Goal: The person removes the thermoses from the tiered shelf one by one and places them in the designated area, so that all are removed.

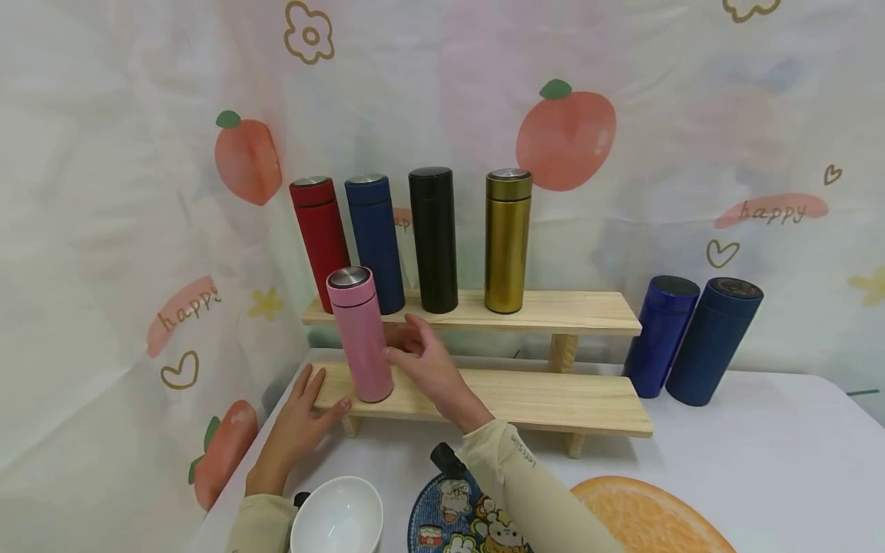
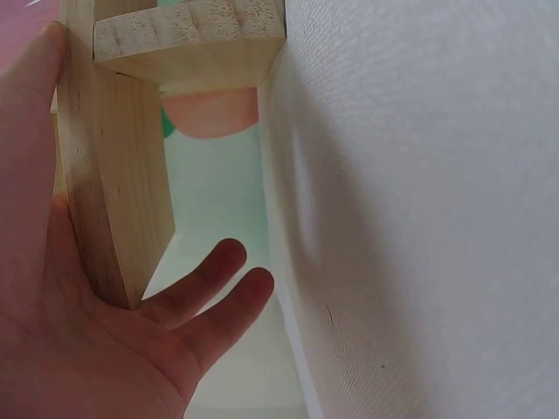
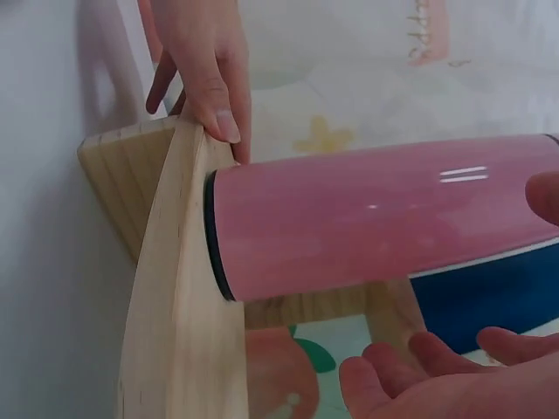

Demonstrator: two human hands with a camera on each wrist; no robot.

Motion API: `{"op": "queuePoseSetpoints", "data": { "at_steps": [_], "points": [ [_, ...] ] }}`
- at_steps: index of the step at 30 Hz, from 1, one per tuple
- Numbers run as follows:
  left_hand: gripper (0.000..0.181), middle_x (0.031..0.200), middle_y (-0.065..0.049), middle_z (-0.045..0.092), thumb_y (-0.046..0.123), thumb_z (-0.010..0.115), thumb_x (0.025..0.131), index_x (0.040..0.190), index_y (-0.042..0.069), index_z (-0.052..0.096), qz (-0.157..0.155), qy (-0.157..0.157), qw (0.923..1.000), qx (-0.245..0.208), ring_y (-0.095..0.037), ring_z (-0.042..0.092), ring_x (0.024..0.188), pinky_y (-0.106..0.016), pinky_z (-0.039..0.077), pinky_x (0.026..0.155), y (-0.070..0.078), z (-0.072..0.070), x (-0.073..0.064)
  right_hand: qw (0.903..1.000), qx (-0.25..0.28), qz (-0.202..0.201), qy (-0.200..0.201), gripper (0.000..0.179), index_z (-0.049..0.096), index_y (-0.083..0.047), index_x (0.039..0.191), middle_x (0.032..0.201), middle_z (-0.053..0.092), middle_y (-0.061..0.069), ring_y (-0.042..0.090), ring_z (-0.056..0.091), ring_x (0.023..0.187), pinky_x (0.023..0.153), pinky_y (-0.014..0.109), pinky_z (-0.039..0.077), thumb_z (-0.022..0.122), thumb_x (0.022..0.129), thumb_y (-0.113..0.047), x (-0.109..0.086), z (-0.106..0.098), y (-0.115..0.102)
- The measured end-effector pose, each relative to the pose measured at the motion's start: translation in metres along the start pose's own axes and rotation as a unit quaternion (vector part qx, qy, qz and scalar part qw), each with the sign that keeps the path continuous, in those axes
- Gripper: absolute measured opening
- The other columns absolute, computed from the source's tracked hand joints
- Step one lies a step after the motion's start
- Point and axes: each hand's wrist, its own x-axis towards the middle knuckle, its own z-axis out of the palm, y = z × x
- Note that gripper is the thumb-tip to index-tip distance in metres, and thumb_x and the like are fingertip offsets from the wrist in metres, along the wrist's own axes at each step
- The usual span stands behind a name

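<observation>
A right hand (image 1: 439, 376), fingers loose rather than gripping, flanks the upright pink bottle (image 1: 362, 338) standing between the hands, apparently guarding its balance, while the splayed left hand (image 1: 293, 428) rests on the shelf (image 1: 532, 398), seemingly to steady it.

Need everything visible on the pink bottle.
The pink bottle is a tall, slim cylinder with a smooth, glossy finish. Its pink lid is on, topped by a shiny, metal-looking silver disc; a thin dark line separates lid and body. A black ring edges the base. It stands roughly upright near the left end of the lower shelf. The right hand is beside it, thumb overlapping its side; firm contact can't be confirmed.
</observation>
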Motion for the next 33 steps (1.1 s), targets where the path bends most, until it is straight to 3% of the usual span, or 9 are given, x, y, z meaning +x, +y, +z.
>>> {"op": "queuePoseSetpoints", "data": {
  "at_steps": [12,20,26,33],
  "points": [
    [0.095,0.178,-0.020,0.007,0.061,0.062,0.102,0.169,0.003,0.027,0.011,0.014,0.9998,-0.001,-0.053,0.024,0.156,-0.072,0.026,0.120,-0.005,0.001,-0.004,0.9994,0.024,0.015,-0.021,0.081,0.029,-0.005,0.167,0.161,0.046,0.019,0.039,0.048,0.145,0.118,0.057,0.040,0.074,0.101,-0.019,0.017,0.027,0.003],
    [0.095,0.178,-0.020,0.007,0.062,0.061,0.102,0.170,0.005,0.027,0.010,0.012,0.9999,-0.001,-0.053,0.025,0.156,-0.072,0.026,0.119,-0.006,0.002,-0.002,0.9987,0.033,0.034,-0.015,0.073,0.041,-0.010,0.160,0.152,0.055,0.012,0.033,0.054,0.138,0.118,0.058,0.039,0.078,0.098,-0.019,0.028,0.043,0.006],
    [0.097,0.178,-0.021,0.007,0.065,0.060,0.102,0.170,0.006,0.025,0.007,0.004,1.0000,0.003,-0.053,0.023,0.156,-0.072,0.025,0.119,-0.003,0.003,-0.001,0.9984,0.036,0.042,0.010,0.070,0.046,-0.012,0.155,0.145,0.060,0.009,0.032,0.058,0.133,0.117,0.059,0.041,0.081,0.094,-0.017,0.030,0.047,0.006],
    [0.097,0.178,-0.021,0.006,0.066,0.058,0.102,0.170,0.005,0.025,0.003,0.004,1.0000,0.006,-0.053,0.023,0.156,-0.073,0.025,0.119,-0.002,0.000,0.000,0.9993,0.018,0.032,0.007,0.069,0.049,-0.014,0.154,0.144,0.063,0.006,0.030,0.061,0.131,0.115,0.059,0.043,0.084,0.094,-0.018,0.035,0.045,0.008]
  ]
}}
